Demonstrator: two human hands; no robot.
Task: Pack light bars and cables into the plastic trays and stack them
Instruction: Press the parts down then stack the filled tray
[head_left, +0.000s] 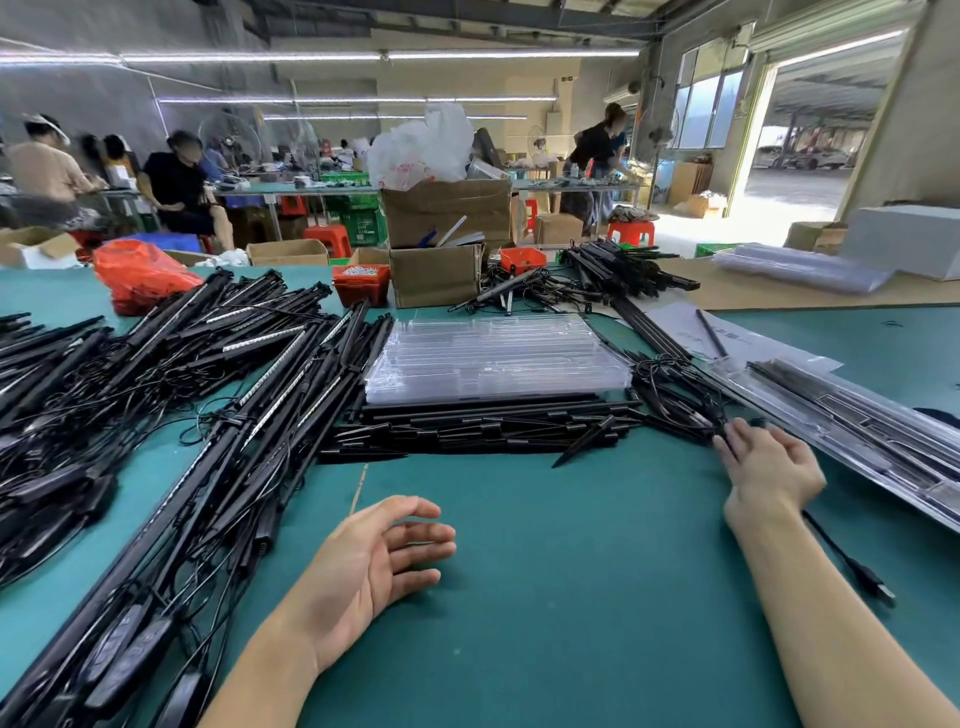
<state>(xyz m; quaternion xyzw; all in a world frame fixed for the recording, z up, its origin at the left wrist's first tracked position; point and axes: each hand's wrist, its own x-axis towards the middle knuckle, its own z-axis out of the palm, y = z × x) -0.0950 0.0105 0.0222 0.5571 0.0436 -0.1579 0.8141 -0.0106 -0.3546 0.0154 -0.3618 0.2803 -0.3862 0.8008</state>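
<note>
A stack of clear plastic trays (493, 358) lies in the middle of the green table. Black light bars (483, 426) lie in a row just in front of it, and a big heap of light bars with cables (197, 395) covers the left side. A tangle of black cables (675, 389) sits right of the trays. My right hand (769, 467) reaches into the near end of that tangle, fingertips on a cable. My left hand (384, 556) hovers palm-up over bare table, fingers relaxed, holding nothing. Packed trays (872, 441) lie slanted at the right.
A USB plug on a black lead (867, 577) lies by my right forearm. Cardboard boxes (436, 275), red bins (361, 283) and a red bag (140, 275) line the far edge. More bars (623, 270) pile at the back right. People work at distant tables.
</note>
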